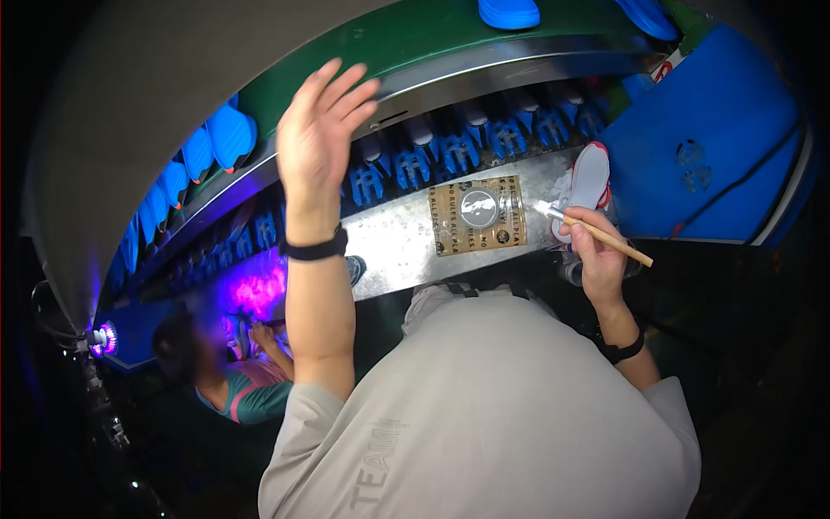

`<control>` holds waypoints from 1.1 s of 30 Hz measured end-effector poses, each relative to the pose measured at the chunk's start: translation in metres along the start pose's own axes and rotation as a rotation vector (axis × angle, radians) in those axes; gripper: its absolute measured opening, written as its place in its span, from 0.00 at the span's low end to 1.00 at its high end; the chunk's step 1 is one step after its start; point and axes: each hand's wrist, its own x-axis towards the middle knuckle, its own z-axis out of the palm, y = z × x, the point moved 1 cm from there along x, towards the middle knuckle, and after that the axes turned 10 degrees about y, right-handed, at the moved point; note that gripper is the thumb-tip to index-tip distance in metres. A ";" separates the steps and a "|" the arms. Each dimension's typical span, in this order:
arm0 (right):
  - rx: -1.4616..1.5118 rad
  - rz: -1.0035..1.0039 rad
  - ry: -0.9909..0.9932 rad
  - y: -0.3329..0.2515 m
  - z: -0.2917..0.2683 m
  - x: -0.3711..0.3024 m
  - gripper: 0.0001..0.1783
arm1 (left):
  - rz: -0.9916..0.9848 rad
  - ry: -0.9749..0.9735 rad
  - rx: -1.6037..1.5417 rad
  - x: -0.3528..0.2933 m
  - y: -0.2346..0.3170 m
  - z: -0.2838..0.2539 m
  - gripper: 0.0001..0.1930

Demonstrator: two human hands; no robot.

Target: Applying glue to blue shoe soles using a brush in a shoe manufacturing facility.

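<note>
My left hand is raised over the edge of the green belt, fingers spread, holding nothing. In my right hand is a brush with a wooden handle, gripped between thumb and fingers. Its pale bristle end points left, beside a white shoe with red trim. The sole of that shoe faces up, and I cannot tell whether the bristles touch it. Left of the brush, a round grey container sits on a brown printed sheet on the metal bench.
Beyond the bench runs a row of blue clamp-like holders under a metal rail. Blue shoe-shaped pieces rest on the green belt. A blue panel with a cable stands right. Another person works at left under purple light.
</note>
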 end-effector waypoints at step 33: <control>-0.652 -0.111 -0.280 0.177 0.085 0.052 0.11 | 0.525 0.979 1.112 -0.119 0.085 -0.140 0.17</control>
